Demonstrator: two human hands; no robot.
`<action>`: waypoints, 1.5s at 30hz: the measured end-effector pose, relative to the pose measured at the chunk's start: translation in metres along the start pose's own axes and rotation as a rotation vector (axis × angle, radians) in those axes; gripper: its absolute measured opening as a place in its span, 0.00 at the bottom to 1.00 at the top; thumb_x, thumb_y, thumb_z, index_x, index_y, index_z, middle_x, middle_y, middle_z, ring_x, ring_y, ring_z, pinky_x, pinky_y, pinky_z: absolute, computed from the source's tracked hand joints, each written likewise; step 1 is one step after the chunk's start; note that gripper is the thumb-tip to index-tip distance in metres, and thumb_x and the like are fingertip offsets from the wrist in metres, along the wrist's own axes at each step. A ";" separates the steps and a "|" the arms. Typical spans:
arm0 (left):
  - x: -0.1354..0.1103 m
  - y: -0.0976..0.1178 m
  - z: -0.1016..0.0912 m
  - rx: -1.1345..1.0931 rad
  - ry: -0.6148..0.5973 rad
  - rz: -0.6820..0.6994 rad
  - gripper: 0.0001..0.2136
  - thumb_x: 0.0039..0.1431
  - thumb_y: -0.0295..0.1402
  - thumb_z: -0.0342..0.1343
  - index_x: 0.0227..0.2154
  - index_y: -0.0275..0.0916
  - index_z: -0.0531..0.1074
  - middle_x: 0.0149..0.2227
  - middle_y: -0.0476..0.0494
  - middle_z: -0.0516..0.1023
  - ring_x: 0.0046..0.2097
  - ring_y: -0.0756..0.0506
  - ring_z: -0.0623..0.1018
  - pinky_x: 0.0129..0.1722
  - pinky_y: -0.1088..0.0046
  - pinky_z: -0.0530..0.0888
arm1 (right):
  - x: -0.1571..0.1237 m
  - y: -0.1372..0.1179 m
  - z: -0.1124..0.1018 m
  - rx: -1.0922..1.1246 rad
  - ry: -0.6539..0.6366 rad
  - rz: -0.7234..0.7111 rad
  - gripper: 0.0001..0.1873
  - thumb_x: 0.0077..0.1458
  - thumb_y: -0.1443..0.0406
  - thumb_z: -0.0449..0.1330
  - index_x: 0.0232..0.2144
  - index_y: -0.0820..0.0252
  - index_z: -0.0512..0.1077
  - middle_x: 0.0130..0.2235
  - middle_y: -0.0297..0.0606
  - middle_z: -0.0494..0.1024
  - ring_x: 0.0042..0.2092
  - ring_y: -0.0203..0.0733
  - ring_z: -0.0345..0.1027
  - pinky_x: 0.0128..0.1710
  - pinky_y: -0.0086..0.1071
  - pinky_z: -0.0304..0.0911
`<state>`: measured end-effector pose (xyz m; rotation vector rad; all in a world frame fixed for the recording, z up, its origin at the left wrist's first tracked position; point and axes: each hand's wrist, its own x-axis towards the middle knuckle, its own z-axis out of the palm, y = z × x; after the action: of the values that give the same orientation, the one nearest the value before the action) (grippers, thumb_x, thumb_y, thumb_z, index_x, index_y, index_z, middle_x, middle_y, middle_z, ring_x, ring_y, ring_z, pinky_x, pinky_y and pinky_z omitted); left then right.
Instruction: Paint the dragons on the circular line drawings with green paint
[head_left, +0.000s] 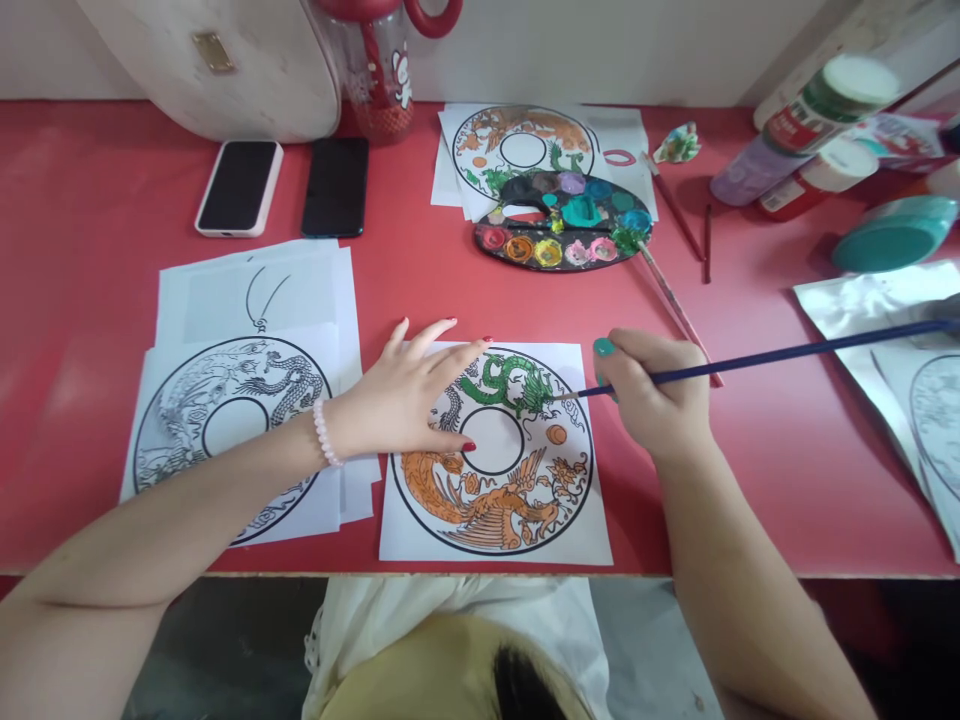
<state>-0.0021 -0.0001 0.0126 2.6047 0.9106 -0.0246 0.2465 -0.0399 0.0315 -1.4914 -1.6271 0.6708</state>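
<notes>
Painted sheet (491,440) lies at the table's (420,275) near edge, left hand (390,400) spread over it.
Likely light and easily creased, it is best held by blank corners; the right hand (660,395) pinches a paintbrush (750,357), palette (534,262) beyond.

In front of me, a pale wall (570,60) rises behind the red worktop (420,275), whose smooth surface catches a soft, whitish sheen. Below its front edge I see grey floor (660,650), darkening towards my right.

Before you on the surface (757,490) lies a drawing (495,455), paper stack (236,395) to its left, palette (566,228) behind it, phones (335,188) behind the stack.
</notes>
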 end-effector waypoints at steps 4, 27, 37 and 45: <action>0.000 0.000 0.000 0.002 -0.002 0.000 0.51 0.48 0.55 0.61 0.66 0.41 0.38 0.63 0.35 0.59 0.67 0.32 0.44 0.60 0.39 0.42 | 0.001 0.000 0.000 0.015 0.030 0.003 0.21 0.55 0.68 0.53 0.14 0.57 0.50 0.15 0.28 0.50 0.19 0.30 0.44 0.19 0.33 0.40; 0.001 -0.002 0.002 0.075 -0.011 -0.004 0.48 0.51 0.60 0.54 0.66 0.40 0.41 0.64 0.33 0.55 0.67 0.31 0.45 0.61 0.39 0.43 | -0.026 0.021 -0.004 0.129 0.191 0.014 0.22 0.56 0.52 0.55 0.17 0.57 0.58 0.18 0.29 0.62 0.21 0.32 0.54 0.23 0.29 0.51; 0.001 0.000 -0.001 0.087 -0.007 -0.005 0.47 0.51 0.60 0.54 0.66 0.41 0.41 0.66 0.35 0.53 0.67 0.31 0.47 0.61 0.40 0.45 | -0.044 0.020 0.003 0.059 0.228 0.039 0.20 0.58 0.59 0.53 0.17 0.57 0.55 0.17 0.28 0.57 0.21 0.32 0.49 0.23 0.31 0.47; 0.001 0.000 -0.002 0.090 -0.017 -0.013 0.47 0.51 0.61 0.53 0.66 0.41 0.41 0.66 0.36 0.52 0.67 0.30 0.47 0.61 0.40 0.45 | -0.045 0.020 0.000 0.078 0.234 0.065 0.21 0.58 0.57 0.51 0.16 0.56 0.53 0.17 0.28 0.55 0.21 0.31 0.47 0.22 0.31 0.45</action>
<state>-0.0011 0.0007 0.0141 2.6770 0.9414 -0.0936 0.2556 -0.0809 0.0057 -1.5109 -1.3664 0.5653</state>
